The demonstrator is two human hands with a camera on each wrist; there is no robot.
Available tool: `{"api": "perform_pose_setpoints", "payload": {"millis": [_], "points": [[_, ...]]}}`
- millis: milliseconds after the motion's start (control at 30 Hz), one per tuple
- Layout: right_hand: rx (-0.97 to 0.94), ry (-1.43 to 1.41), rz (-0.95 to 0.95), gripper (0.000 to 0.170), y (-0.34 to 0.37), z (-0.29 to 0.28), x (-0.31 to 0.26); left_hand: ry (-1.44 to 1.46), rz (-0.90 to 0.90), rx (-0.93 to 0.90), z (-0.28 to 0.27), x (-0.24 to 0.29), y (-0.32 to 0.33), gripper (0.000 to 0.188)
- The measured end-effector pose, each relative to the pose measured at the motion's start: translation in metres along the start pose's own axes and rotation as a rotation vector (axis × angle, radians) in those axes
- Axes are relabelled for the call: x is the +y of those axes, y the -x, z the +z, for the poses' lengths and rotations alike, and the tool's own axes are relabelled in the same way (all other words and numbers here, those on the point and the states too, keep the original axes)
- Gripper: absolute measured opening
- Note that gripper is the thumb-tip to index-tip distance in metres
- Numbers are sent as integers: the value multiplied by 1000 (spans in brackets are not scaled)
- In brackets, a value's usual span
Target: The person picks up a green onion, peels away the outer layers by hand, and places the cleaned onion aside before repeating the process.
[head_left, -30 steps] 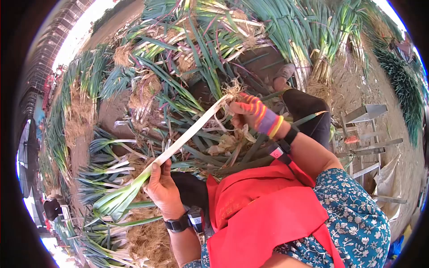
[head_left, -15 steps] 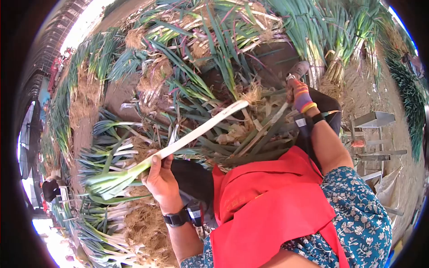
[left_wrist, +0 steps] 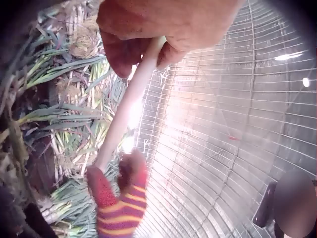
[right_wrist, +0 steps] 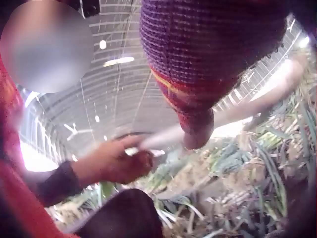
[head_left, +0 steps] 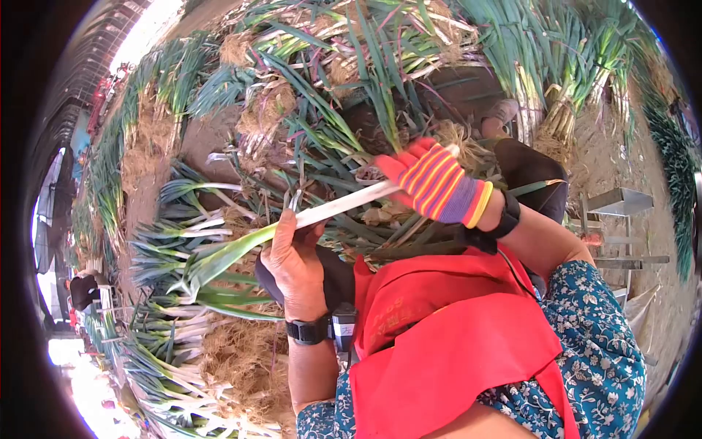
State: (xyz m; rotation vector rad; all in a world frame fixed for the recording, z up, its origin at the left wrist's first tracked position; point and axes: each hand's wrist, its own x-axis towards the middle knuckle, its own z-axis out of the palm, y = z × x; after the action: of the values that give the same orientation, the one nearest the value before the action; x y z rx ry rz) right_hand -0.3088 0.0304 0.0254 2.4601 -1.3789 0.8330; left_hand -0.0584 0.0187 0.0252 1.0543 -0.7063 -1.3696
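Note:
A long green onion [head_left: 347,204], white along its stalk with trimmed-looking green leaves at the lower left, slants across in front of the red apron. My bare left hand [head_left: 294,260] grips it where white turns to green, thumb on top. The right hand [head_left: 439,181] wears a striped glove that leaves its fingertips bare in the left wrist view. Its fingers and thumb hold the white stalk toward the root end, which the glove partly covers. In the right wrist view, the right thumb lies against the stalk.
Cleaned green onions [head_left: 172,347] lie stacked at the left, roots inward. Unpeeled bundles [head_left: 322,124] cover the ground ahead, and taller ones [head_left: 530,80] stand at the back right. Loose leaves litter the ground by the knees. A metal frame stool [head_left: 621,201] stands at the right.
The right hand swung out right with a strip of leaf, away from the stalk, then came back onto it near the root end. My left hand keeps its grip, moved slightly right.

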Motion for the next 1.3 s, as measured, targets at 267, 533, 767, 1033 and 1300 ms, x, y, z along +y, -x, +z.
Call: {"api": "perform_pose_setpoints", "payload": {"millis": [267,533,767,1033,1300], "points": [[-645,-440,344,36,-2,-13,11,186,6,-246,-27,13,-2,29],[167,154,-82,47,-30,53,-90,357,-177,-134,9,-26,14,35],[-138,-35,-67,22,4,102,-12,45,83,-40,-11,-6,23,36],[-244,-146,211,32,14,23,5,157,88,10,-25,17,-6,36],[-198,-366,140,43,3,-5,-20,221,-79,-229,8,-13,13,20]]}}
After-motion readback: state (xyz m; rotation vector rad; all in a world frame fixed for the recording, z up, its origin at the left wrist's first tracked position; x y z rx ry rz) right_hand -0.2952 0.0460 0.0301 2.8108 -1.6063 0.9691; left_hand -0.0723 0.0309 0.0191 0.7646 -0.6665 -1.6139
